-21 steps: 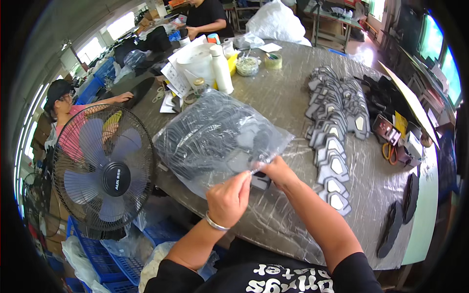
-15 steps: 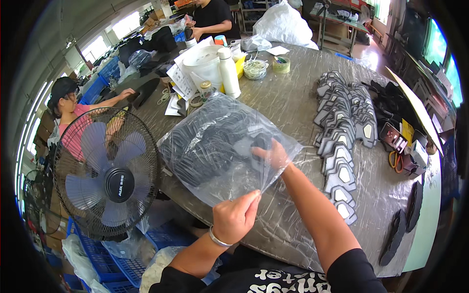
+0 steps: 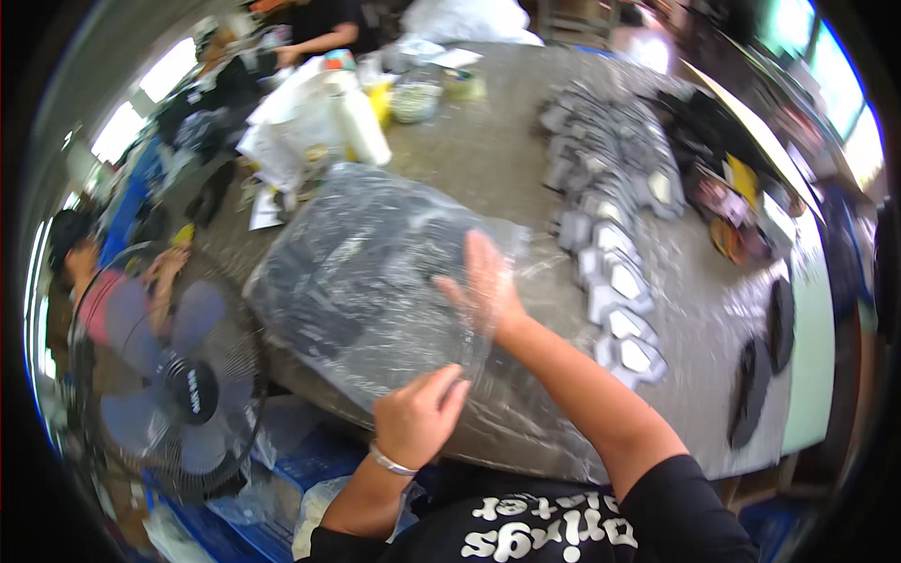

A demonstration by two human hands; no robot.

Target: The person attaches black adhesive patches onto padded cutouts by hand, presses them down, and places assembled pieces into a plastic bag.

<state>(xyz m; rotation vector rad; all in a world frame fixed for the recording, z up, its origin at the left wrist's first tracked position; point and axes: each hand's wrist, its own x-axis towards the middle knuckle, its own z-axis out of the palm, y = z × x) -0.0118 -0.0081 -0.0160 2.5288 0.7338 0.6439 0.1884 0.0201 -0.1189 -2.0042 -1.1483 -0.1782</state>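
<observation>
A clear plastic bag full of dark grey, flat pieces lies on the table in front of me. At its near edge my left hand, with a silver bangle on the wrist, pinches the plastic. My right hand is at the bag's right side, by the mouth, fingers stretched out and thumb apart. Plastic film seems to lie over part of that hand; blur hides whether it is inside or on top. To the right, overlapping grey cut pieces with pale centres lie in rows.
A fan stands close on the left, near blue crates. Behind the bag are a white bottle and a tape roll. Two black strips lie at right. Co-workers are at far left and back.
The view has shifted, moving the scene left and up. My right hand held a dark piece inside the bag; now its fingers are straight and apart. My left hand keeps its pinch.
</observation>
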